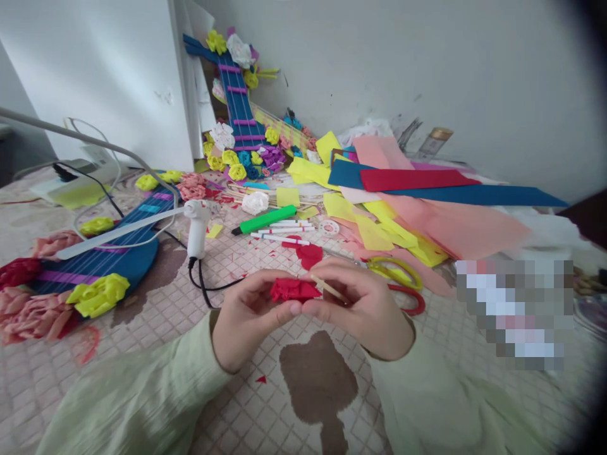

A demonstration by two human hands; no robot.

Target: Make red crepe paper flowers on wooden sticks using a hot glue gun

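Between both hands, above the patterned tabletop, is a small bunched piece of red crepe paper [294, 290]. My left hand [251, 309] is closed round its left end, thumb along the lower edge. My right hand [363, 300] pinches the right end, its thumb tip close to the left thumb. A thin wooden stick [334, 291] slants out between the right fingers and the paper; its lower end is hidden by the hand. Scissors with yellow and red handles [396, 272] lie just behind my right hand, and red paper scraps [309, 255] are beyond the fingers.
A white glue gun [196, 230] stands to the left, its black cord looping near my left hand. Behind are a green marker [268, 219], several white pens [284, 237] and a tape roll [329, 227]. Flower-covered blue guitar shapes [137, 253] and crepe paper strips [446, 196] lie around.
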